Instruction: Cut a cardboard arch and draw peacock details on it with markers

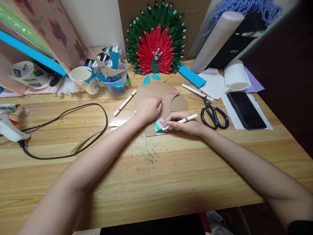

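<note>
My right hand point(182, 123) grips a white marker point(190, 118) with an orange-brown band. Its green tip touches a small white cutout point(160, 122), part of which is coloured green. Under the cutout lies a sheet of brown cardboard point(149, 131). My left hand point(149, 109) rests on the cardboard just above the cutout, fingers curled in and closed; whatever is beneath them is hidden. A larger brown cardboard shape point(179, 91) with a cut curved edge lies behind both hands.
Black-handled scissors point(214, 114) and a phone point(245, 109) lie to the right. Loose markers point(125, 103) flank the cardboard. A glue gun point(12, 125) with a looping cord lies left. A paper cup point(85, 80), a tub of scraps point(113, 83) and a red-green peacock point(156, 42) stand behind.
</note>
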The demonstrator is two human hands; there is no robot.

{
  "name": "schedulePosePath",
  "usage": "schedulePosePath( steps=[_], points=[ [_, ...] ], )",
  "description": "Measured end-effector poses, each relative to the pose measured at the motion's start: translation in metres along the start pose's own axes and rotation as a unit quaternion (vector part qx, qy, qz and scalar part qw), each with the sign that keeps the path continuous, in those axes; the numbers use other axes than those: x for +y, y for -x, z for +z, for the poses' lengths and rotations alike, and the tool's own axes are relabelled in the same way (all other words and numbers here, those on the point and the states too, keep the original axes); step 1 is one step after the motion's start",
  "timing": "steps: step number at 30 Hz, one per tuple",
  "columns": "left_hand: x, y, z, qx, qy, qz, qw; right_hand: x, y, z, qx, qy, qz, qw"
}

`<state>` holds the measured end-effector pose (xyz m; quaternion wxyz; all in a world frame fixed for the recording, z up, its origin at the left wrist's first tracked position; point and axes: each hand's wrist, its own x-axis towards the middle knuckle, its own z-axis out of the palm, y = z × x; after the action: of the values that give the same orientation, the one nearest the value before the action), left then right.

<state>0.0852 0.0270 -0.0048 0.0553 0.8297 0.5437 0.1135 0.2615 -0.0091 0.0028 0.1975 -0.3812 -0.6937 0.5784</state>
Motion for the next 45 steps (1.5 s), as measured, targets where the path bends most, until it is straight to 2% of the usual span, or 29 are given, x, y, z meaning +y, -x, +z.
schedulePosePath(
  steps=[14,22,27,32,37,41,45],
  points=[
    [-0.0006,0.0002,0.0002,-0.003,0.002,0.0,1.0,-0.0008,0.0001,-0.001,-0.01,-0.001,-0.007,1.0],
    [-0.0009,-0.0003,0.001,0.001,-0.003,0.0,1.0,0.0002,-0.0003,0.0005,0.008,-0.007,0.0,1.0],
    [-0.0006,-0.0003,0.0006,0.006,-0.003,0.003,1.0,0.0014,-0.0004,-0.001,-0.015,0.011,-0.007,1.0],
    [-0.0005,-0.0002,0.001,-0.002,0.004,-0.003,1.0,0.0019,-0.0003,-0.0002,0.001,-0.011,0.006,1.0],
    [0.0007,-0.0001,-0.0008,-0.01,0.009,-0.009,1.0,0.0018,-0.0002,-0.0008,-0.019,0.008,-0.006,1.0],
    [0.0017,0.0,-0.0025,-0.017,0.005,-0.015,1.0,0.0025,-0.0003,-0.0003,0.004,0.008,0.005,1.0],
    [0.0019,0.0002,-0.0028,-0.018,0.001,-0.015,1.0,0.0024,-0.0006,0.0006,-0.005,-0.003,0.005,1.0]
  ],
)
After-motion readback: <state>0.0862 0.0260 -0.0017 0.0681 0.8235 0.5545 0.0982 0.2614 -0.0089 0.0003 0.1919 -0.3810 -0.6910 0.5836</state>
